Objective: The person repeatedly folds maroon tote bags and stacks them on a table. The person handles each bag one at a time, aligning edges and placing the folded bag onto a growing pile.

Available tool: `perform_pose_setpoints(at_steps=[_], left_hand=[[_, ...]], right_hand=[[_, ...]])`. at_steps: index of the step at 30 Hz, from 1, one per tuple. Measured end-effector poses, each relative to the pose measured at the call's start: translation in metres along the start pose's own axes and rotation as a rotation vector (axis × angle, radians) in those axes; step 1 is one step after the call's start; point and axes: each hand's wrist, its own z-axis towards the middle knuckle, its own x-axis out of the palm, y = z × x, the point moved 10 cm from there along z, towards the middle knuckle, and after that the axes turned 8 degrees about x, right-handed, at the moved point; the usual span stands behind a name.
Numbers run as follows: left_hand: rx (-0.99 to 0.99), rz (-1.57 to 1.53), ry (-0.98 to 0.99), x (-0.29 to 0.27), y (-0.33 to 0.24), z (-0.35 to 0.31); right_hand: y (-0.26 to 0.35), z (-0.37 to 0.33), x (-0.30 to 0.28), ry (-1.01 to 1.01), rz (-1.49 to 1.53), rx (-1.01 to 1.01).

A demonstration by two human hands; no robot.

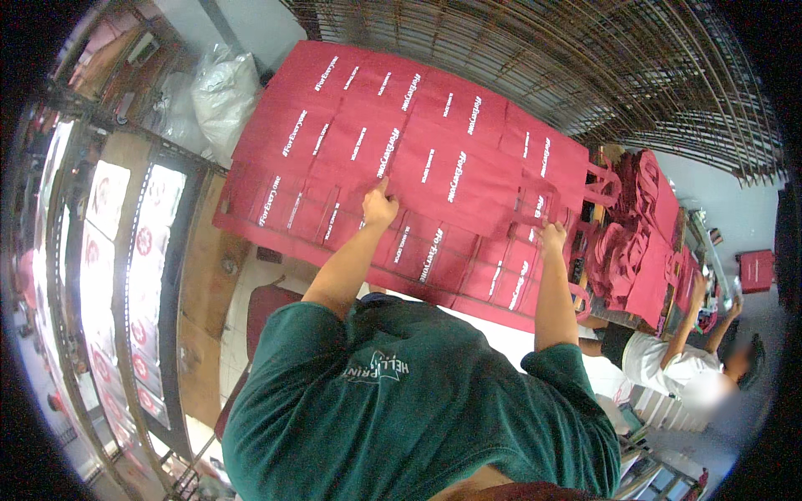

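Through the head camera I see the person's two bare hands over a spread of flat red bags with white print, laid overlapping in rows across the work surface. The bag in hand is the red printed bag lying on top near the middle, its handle end toward the right.

The left hand is at that bag's near left corner, index finger extended onto the fabric and the others curled; I cannot tell whether it nips the cloth. The right hand has its fingers bunched at the handles, and I cannot tell whether they are closed on them or merely touching.

As containers, the spread bags look flattened, their insides hidden from me. To the right I see heaped red bags, crumpled, with loops showing. At the upper left a bulging white sack stands beyond the spread; its contents I cannot make out. A co-worker in white reaches toward things at the far right.
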Motion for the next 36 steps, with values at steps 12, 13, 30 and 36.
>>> perform_pose_setpoints(at_steps=[12,13,30,36], left_hand=[[0.060,0.083,-0.002,0.011,0.012,0.005],[0.057,0.091,0.007,0.013,0.013,0.004],[0.463,0.058,0.027,-0.014,-0.057,-0.109],[0.539,0.128,-0.056,-0.049,-0.071,-0.168]], right_hand=[[-0.018,-0.004,-0.017,-0.133,0.265,-0.065],[-0.022,-0.006,-0.022,-0.139,0.281,-0.062],[0.012,-0.122,-0.385,-1.336,-0.221,-0.485],[0.068,-0.089,-0.441,-1.305,-0.732,-0.182]])
